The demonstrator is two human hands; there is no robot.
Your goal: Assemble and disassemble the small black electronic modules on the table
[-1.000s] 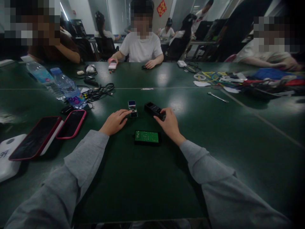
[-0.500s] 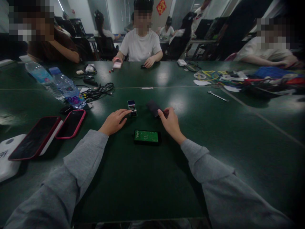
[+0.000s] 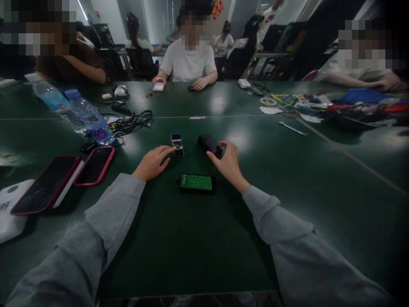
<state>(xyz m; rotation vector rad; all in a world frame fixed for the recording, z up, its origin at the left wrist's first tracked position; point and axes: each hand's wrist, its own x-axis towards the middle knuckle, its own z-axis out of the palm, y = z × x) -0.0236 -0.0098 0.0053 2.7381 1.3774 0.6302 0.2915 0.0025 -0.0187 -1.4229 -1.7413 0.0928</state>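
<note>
My left hand rests on the table with its fingers stretched out. Its index fingertip touches or lies just beside a small circuit board module with a little dark screen at its far end. A black box-shaped case lies on the table to the right of the module. Around the near end of this case, my right hand has its thumb and fingers apart; whether they touch it I cannot tell. Between my hands and closer to me lies a black frame holding a green circuit board.
On the left are two phones in red and pink cases, a white box, water bottles and black cables. A wrench and a tangle of wires lie right. People sit across the table.
The black case has turned from tilted in my right fingers to lying on the table. My right thumb and fingers have spread apart. My left hand has barely moved.
</note>
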